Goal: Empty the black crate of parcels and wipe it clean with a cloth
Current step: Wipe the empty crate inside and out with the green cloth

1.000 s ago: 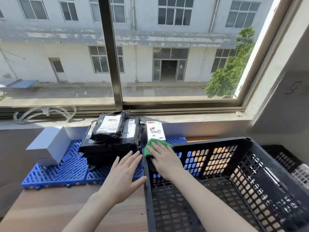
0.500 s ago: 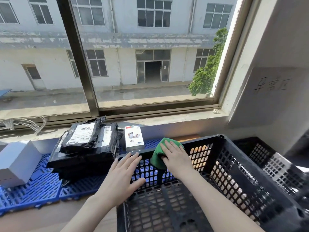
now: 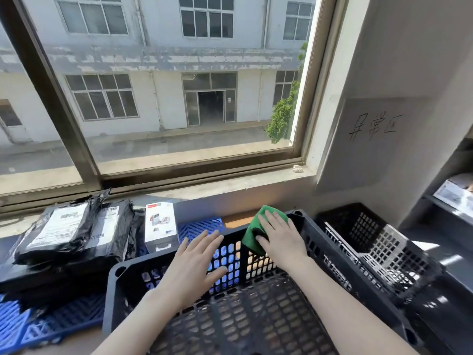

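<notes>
I look out through a wide window [image 3: 179, 98] with a dark metal post [image 3: 51, 98] at its left. Outside, in strong sun, stands a weathered pale building [image 3: 158, 60] with a dark doorway [image 3: 211, 106], and a green tree [image 3: 281, 119] to the right. A concrete sill [image 3: 230, 184] runs below the glass. On the right a grey wall [image 3: 396, 73] bears handwritten characters [image 3: 375, 126], with dark shelving [image 3: 445, 208] beside it. A strip of wooden bench [image 3: 235, 219] shows under the sill.
</notes>
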`<state>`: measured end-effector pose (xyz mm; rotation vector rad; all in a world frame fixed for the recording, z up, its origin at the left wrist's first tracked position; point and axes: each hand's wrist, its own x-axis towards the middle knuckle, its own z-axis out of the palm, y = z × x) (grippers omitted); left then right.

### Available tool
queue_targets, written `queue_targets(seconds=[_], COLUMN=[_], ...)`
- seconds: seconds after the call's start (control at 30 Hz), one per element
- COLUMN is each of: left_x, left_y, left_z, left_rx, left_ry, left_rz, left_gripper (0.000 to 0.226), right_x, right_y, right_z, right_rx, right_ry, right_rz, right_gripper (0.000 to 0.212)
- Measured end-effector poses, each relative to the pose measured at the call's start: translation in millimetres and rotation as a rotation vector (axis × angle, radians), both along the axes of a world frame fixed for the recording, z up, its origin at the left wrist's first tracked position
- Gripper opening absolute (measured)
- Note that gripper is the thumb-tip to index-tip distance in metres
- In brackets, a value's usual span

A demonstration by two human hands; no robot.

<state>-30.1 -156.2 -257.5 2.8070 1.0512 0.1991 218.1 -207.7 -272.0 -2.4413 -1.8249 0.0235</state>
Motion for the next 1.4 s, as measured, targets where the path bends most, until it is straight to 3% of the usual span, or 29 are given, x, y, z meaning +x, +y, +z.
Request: queue_targets(seconds=[0.37,0.53,0.73,1.0,1.13,1.4], left_x=[88,123,153,179,179,181], left_y=[28,39,55,67,68,67], left_z=[-15,-18,-23,-33,-45,-53], left_rx=[-0.032,-0.005,-0.026,-0.007,0.104,0.120], left_ry=[0.020,0.039,-0.013,-0.023,-0.091,-0.172], left_rz=[-0.227,-0.321,-0.406,-0.473,-0.483,-0.464], left_gripper=[0.094,0.077,0.072,0.076,0.091,0.082], right_x=[46,40,49,40,41,53], right_y=[-16,-12,-32,-81,-78,-40], right_z=[2,1,-1,-5,-13,-13], right_rx=[-0.055,-0.039,0.027,0.101,0.120,0.016], right_ry=[-0.172,-0.188,-0.195,-0.354,-0.233,-0.228], right_rz=[-0.250,-0.340,-0.430,-0.485,-0.445,-0.451], right_gripper=[0.067,0.067,0.067,0.058,0.052,0.062])
